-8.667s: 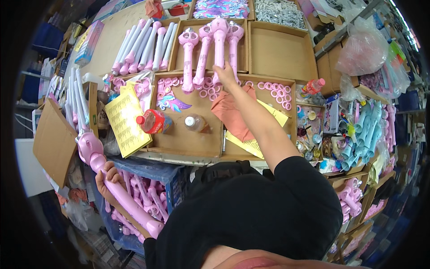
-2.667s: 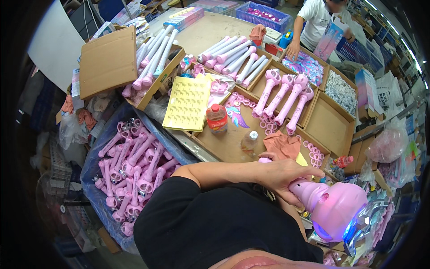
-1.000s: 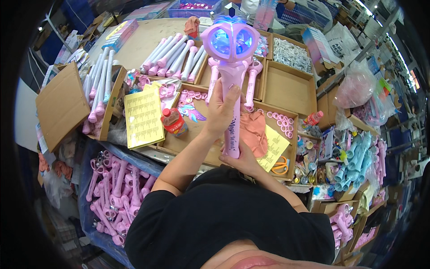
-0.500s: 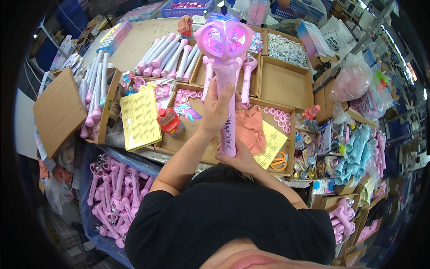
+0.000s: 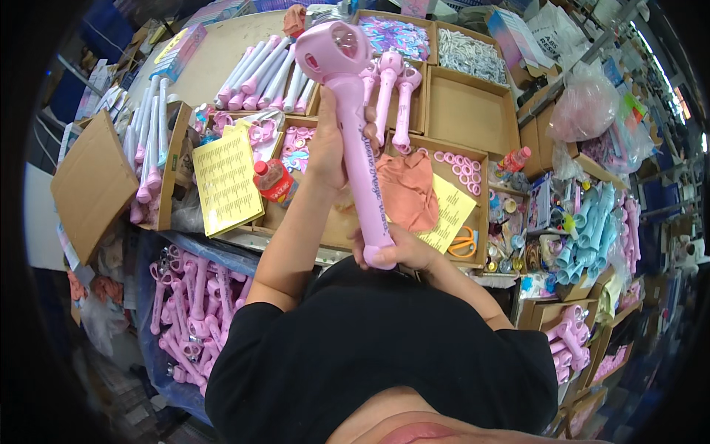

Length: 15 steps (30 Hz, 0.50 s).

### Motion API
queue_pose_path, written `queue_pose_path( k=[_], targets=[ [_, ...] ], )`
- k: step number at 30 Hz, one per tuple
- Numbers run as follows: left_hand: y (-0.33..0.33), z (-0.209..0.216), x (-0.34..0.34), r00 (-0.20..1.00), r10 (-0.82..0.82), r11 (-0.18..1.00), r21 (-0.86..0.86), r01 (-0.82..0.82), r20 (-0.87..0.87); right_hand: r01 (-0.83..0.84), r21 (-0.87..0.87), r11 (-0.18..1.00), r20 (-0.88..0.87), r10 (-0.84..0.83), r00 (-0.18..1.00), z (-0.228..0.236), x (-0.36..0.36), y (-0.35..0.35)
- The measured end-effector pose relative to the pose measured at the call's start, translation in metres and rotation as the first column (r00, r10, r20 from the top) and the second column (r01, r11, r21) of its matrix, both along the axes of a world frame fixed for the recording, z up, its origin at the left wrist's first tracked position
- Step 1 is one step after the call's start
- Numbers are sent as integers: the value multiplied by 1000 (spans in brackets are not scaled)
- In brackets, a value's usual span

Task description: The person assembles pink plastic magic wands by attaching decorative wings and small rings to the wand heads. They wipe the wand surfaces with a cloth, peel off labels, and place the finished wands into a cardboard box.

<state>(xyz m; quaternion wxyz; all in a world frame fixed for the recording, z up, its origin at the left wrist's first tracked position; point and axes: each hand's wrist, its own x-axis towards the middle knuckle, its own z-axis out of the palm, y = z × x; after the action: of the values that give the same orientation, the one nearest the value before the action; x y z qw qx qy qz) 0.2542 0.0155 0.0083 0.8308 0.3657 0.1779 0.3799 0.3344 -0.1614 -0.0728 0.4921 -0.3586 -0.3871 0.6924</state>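
Observation:
A pink toy wand [image 5: 356,148] is held up in front of me, its round head [image 5: 333,52] tilted far and to the left. My left hand [image 5: 329,144] wraps round the shaft just below the head, fingertips showing on the right side. At the near end, my right hand [image 5: 403,250] is closed round the wand's base. Beyond the shaft, more pink wands [image 5: 392,92] lie in a cardboard tray. An orange cloth [image 5: 407,192] and a yellow printed sheet [image 5: 452,211] lie right of the wand. No light shows in the wand's head.
A red-capped bottle [image 5: 274,183] and yellow sheets [image 5: 228,181] stand left. A blue-lined bin [image 5: 248,259] full of pink wands is at lower left. Orange scissors [image 5: 464,243] and pink rings [image 5: 464,174] lie right. Light-blue parts [image 5: 588,237] are piled farther right.
The wand's head has swung left and turned, and its purple glow has gone out. Both hands have kept hold; the right hand and base have come slightly nearer me.

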Motion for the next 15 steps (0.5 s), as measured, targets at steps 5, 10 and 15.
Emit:
queue_pose_path(
  k=[5, 10, 15],
  targets=[
    [-4, -11, 1, 883, 464, 811, 440, -387, -78, 580, 36, 814, 724, -421, 546, -88, 63, 34],
    [-5, -5, -8, 948, 231, 921, 363, -141, -219, 700, 308, 644, 949, -254, -184, -194, 103, 17],
    [-8, -2, -5, 911, 355, 799, 574, -179, -209, 705, 2, 709, 909, -295, 294, -186, 110, 15]
  ],
)
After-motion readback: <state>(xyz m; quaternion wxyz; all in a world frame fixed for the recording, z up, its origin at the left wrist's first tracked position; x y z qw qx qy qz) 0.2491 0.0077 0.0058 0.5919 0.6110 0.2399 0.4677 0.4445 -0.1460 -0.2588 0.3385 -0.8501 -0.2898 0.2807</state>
